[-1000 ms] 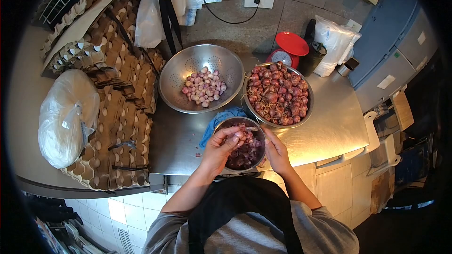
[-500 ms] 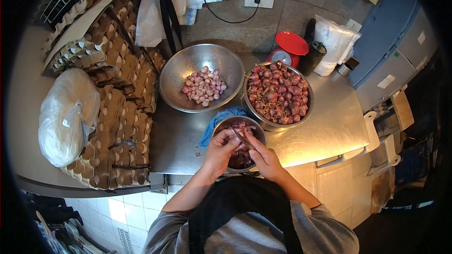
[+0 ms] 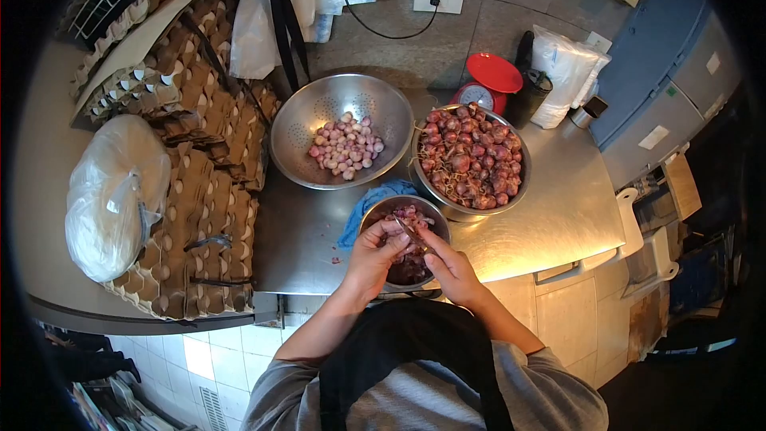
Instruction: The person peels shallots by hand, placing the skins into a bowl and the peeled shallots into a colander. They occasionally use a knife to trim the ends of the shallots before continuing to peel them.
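Over a small steel bowl (image 3: 369, 218) of onion skins (image 3: 409, 271), my two hands almost meet. A small knife (image 3: 410, 232) is gripped in my right hand (image 3: 453, 266), its blade pointing up and left toward my other hand. My left hand (image 3: 374, 257) has its fingers closed around something small, mostly hidden, perhaps a shallot. Behind, a steel colander (image 3: 291, 140) holds peeled shallots (image 3: 346, 146). To its right, a steel bowl (image 3: 525, 179) is heaped with unpeeled red shallots (image 3: 472, 156). A blue cloth (image 3: 351, 223) lies beside the small bowl.
Stacked egg trays (image 3: 191, 231) and a tied plastic bag (image 3: 116, 199) stand left on the steel table (image 3: 295, 251). A red scale (image 3: 495, 73), a dark container (image 3: 533, 100) and white plastic packs (image 3: 558, 72) are at the back right. An outlet (image 3: 438, 0) is on the wall.
The knife blade has shifted slightly and tilted between my hands. Both hands stay over the small bowl in nearly the same place.
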Tool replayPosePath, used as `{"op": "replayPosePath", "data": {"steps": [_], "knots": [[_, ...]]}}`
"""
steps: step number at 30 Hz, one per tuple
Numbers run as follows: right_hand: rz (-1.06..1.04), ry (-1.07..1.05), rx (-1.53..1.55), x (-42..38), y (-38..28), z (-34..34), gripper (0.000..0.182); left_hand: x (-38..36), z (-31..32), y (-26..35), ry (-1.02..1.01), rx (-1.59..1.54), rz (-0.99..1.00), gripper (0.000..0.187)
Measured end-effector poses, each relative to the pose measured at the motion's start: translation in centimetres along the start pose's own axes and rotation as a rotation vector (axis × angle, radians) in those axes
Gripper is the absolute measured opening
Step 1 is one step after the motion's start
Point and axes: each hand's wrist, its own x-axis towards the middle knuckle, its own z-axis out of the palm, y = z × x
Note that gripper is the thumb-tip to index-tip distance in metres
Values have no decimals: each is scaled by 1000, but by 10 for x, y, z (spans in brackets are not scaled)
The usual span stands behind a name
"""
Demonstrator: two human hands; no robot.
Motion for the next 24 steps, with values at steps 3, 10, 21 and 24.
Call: {"op": "replayPosePath", "data": {"steps": [3, 10, 21, 24], "knots": [[45, -25, -11, 0, 2, -2, 40, -1, 2, 1, 10, 9, -12, 11], [110, -22, 193, -4, 11, 1, 40, -3, 1, 0, 44, 9, 11, 13], [175, -19, 256, -4, 12, 0, 39, -3, 5, 1, 67, -2, -32, 16], [144, -20, 216, -2, 11, 0, 39, 0, -1, -1, 67, 49, -48, 11]]}}
